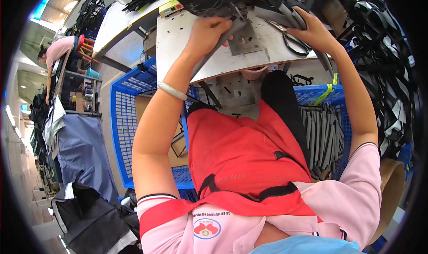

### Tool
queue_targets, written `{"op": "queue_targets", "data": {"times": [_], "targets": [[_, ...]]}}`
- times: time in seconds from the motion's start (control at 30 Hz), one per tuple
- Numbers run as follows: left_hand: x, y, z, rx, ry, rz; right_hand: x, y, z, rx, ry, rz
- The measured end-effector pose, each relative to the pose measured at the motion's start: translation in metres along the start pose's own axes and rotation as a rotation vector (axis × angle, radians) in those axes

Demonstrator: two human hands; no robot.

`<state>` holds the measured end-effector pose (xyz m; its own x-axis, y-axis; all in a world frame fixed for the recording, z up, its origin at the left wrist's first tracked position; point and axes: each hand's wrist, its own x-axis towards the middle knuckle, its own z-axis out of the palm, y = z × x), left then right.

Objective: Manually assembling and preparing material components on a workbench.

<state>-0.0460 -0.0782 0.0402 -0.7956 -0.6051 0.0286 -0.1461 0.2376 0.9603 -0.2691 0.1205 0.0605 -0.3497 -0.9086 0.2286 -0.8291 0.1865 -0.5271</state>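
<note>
My left hand [208, 34] is closed in a pinch on a dark grey strip [214, 52], which hangs down past the front edge of the white table [178, 36]. The strip's upper end reaches the presser-foot area of a sewing machine [241, 13]. To the right, my right hand [315, 34] is curled round several grey strips [290, 16], with the thumb below them. Black-handled scissors [296, 47] lie on the table beside that thumb. Between my hands sits the machine's metal plate [245, 42].
Blue crates stand left [125, 133] and right [336, 93] of my legs; the right one holds a stack of grey strips [323, 136]. Dark straps [379, 62] hang at the far right. A control box [170, 8] sits behind my left hand. Another person [61, 51] bends over at far left.
</note>
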Motion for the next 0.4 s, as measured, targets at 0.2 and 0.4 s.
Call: {"op": "queue_targets", "data": {"times": [0.2,0.4], "targets": [[-0.028,0.0,0.041,0.484,-0.268,0.22,-0.081,-0.072,0.091,-0.264,-0.101,-0.693],[-0.049,0.013,0.081,0.242,-0.232,0.301,-0.068,-0.117,0.145,-0.498,-0.435,-0.494]]}}
